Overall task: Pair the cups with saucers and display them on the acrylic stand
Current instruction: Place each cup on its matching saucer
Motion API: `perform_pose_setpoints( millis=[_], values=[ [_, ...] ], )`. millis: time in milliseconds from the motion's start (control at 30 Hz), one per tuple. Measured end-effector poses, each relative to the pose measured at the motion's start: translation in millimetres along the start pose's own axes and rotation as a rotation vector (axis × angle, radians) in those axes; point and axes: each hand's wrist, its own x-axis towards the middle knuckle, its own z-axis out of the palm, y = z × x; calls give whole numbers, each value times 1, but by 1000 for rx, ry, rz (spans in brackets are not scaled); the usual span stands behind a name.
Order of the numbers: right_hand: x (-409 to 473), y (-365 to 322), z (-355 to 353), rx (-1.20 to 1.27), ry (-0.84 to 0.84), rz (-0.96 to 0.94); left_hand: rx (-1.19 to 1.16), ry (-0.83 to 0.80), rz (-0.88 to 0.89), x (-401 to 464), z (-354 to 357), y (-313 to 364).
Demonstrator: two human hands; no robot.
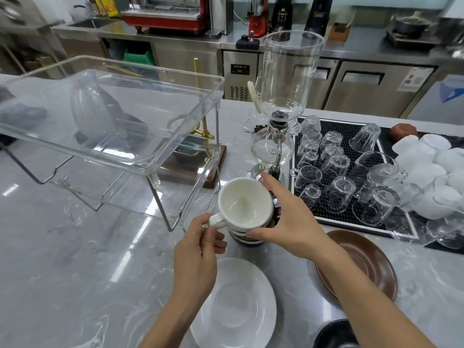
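White cup [244,203]: top of cup stack, just right of acrylic stand [110,114] | left hand [198,247] pinches handle; right hand [288,217] fingers spread, bracing stack | judged rigid, glazed-slippery, chippable; lift by handle, straight up.
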Motion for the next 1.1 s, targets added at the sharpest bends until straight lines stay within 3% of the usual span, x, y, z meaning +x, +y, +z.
perform_pose_setpoints(
  millis=[700, 1100],
  values=[
    [-50, -37, -9, 59, 143, -55, -164, 29, 119, -40, -27, 23],
    [-94, -40, 27, 241, 95, 24, -196, 23, 38, -79, -50, 1]
  ],
)
